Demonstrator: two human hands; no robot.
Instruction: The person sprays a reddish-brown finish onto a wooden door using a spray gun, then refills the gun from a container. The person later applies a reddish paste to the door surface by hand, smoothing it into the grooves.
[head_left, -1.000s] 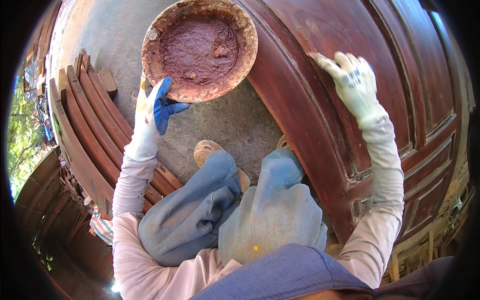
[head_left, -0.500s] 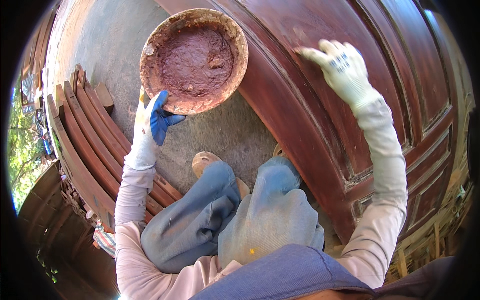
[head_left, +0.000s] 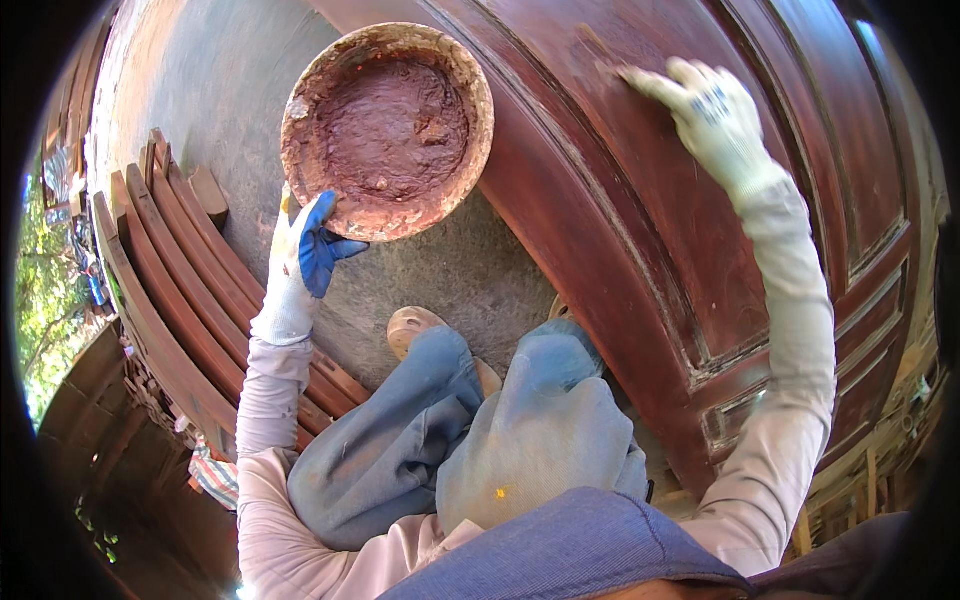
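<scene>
A round, crusted bowl (head_left: 467,187) of thick reddish-brown paste (head_left: 390,120) is held up in front of me, tilted toward my view. My left hand (head_left: 305,250), in a white glove with a blue palm, grips its near rim. Over the dark reddish-brown panelled wooden door (head_left: 660,190), my right hand (head_left: 712,110) wears a white glove. Its index finger stretches out to the panel while the others bend; the thumb is hidden and no tool shows. A light brown smear (head_left: 592,42) lies just past that fingertip.
Several curved reddish-brown wooden pieces (head_left: 200,270) lie on the grey concrete floor (head_left: 395,285) at left. My bent knees and sandals (head_left: 412,325) sit beside the door's near edge. Bamboo-like strips (head_left: 860,490) lie at lower right, a striped cloth bag (head_left: 213,478) at lower left.
My right hand has moved to the right and slightly up across the door panel. The bowl has come slightly nearer in my left hand, whose grip stays the same.
</scene>
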